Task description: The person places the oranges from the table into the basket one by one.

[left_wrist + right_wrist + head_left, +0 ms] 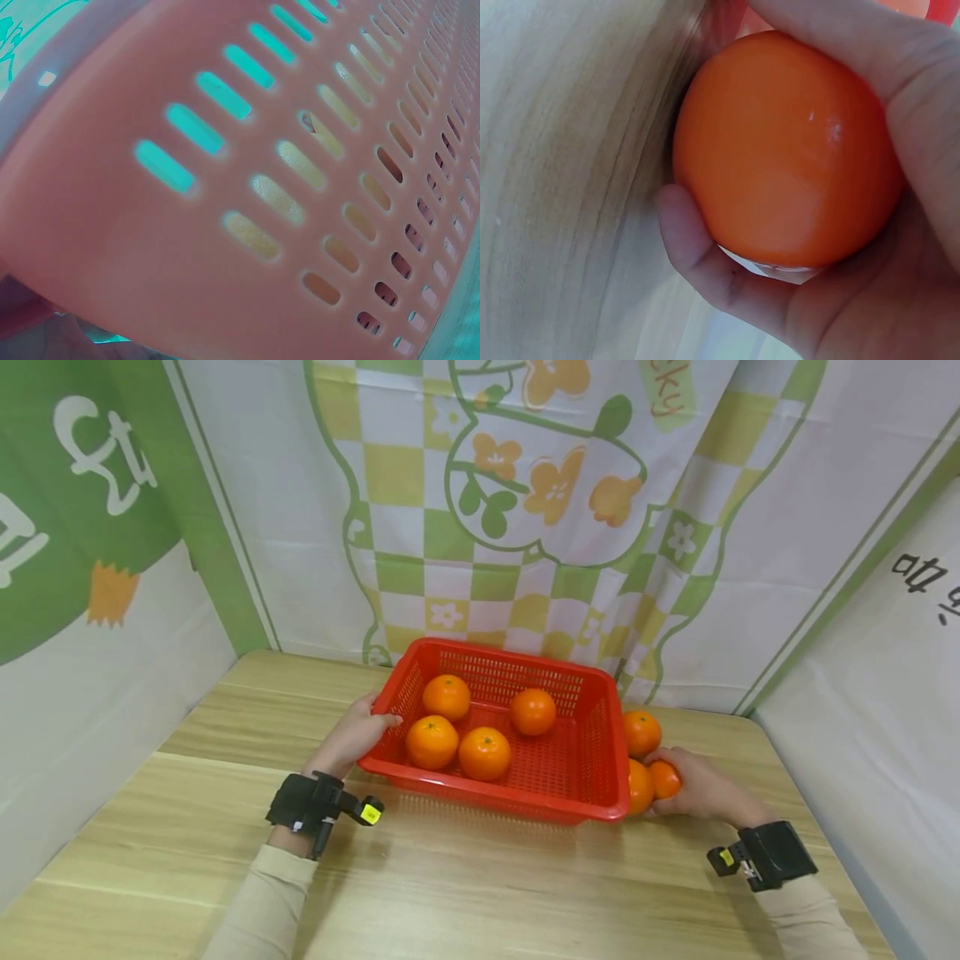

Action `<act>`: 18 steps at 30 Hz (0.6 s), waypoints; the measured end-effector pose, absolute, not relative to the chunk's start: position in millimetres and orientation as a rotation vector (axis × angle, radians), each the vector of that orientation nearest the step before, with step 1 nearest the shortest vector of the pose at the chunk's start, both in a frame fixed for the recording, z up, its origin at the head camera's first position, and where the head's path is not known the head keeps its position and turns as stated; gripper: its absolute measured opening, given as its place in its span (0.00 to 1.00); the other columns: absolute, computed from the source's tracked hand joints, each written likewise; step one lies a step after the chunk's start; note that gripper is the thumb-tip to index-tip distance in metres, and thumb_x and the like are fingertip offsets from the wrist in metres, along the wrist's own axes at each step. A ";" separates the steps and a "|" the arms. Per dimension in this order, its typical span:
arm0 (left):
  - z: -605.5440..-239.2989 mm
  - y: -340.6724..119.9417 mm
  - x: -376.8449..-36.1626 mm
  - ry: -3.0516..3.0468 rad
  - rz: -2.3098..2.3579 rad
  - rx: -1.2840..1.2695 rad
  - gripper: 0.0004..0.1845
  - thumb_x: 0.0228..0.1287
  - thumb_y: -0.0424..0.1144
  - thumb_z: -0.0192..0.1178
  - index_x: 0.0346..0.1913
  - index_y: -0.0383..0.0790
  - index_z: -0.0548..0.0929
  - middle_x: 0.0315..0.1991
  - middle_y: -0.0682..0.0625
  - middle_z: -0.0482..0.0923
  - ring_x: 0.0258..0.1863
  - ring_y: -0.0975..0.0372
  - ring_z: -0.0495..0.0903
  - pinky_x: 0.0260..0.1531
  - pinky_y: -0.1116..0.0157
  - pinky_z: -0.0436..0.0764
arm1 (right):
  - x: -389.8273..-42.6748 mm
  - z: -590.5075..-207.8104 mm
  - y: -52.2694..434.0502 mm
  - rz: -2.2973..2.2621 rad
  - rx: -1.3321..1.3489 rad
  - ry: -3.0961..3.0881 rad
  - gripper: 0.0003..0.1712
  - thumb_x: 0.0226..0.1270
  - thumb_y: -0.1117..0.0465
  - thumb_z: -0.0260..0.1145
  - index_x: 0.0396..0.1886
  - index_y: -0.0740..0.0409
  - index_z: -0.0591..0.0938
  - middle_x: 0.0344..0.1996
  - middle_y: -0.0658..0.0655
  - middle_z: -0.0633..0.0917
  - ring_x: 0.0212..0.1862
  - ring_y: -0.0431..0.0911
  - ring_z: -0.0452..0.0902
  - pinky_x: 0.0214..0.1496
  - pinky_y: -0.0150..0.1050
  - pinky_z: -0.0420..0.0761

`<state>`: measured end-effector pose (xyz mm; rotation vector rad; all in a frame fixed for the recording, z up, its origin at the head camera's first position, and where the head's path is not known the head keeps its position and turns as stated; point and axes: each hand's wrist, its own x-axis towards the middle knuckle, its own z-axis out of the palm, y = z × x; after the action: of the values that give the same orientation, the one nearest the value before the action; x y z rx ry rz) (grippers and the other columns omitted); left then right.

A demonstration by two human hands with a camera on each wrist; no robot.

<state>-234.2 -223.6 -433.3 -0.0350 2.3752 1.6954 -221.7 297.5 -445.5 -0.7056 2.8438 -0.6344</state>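
Note:
A red plastic basket (585, 760) with slotted walls stands on the table, several oranges (484, 753) lying inside toward its left half. My left hand (351, 737) grips the basket's left rim, thumb over the inner side. In the left wrist view, the slotted basket wall (150, 240) fills most of the picture. Beside the basket's right wall, my right hand (697, 787) holds an orange (787, 150), its fingers curled round the fruit close to the tabletop. Two more oranges, a rear one (642, 732) and a nearer one (637, 787), sit between that hand and the basket.
The light wooden table (480, 893) extends in front of the basket. A patterned curtain (465, 585) hangs right behind it, and printed cloth walls rise at the left and right. Both wrists wear black camera mounts (776, 853).

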 end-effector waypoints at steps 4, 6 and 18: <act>-432.5 -223.3 -233.1 2.371 1.694 -0.032 0.31 0.77 0.37 0.49 0.79 0.33 0.60 0.70 0.33 0.74 0.57 0.46 0.83 0.59 0.49 0.87 | -222.1 -446.6 298.3 -0.619 -0.720 2.858 0.34 0.44 0.52 0.87 0.51 0.54 0.82 0.43 0.53 0.84 0.42 0.43 0.76 0.44 0.34 0.78; -432.5 -223.2 -232.8 2.371 1.693 -0.031 0.31 0.77 0.37 0.50 0.80 0.34 0.60 0.70 0.33 0.73 0.58 0.45 0.83 0.60 0.48 0.86 | -222.3 -447.0 298.3 -0.613 -0.720 2.861 0.34 0.44 0.51 0.87 0.50 0.53 0.82 0.43 0.53 0.84 0.42 0.43 0.76 0.44 0.35 0.77; -432.7 -223.5 -233.5 2.370 1.688 -0.027 0.31 0.77 0.37 0.50 0.79 0.33 0.61 0.70 0.33 0.74 0.57 0.45 0.83 0.58 0.50 0.87 | -223.1 -446.9 298.8 -0.604 -0.706 2.851 0.33 0.44 0.51 0.87 0.50 0.52 0.82 0.43 0.52 0.84 0.41 0.43 0.76 0.43 0.35 0.78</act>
<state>-233.5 -223.5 -432.7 -0.0270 2.3701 1.6879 -223.1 298.8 -446.9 -0.7064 2.8507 -0.6038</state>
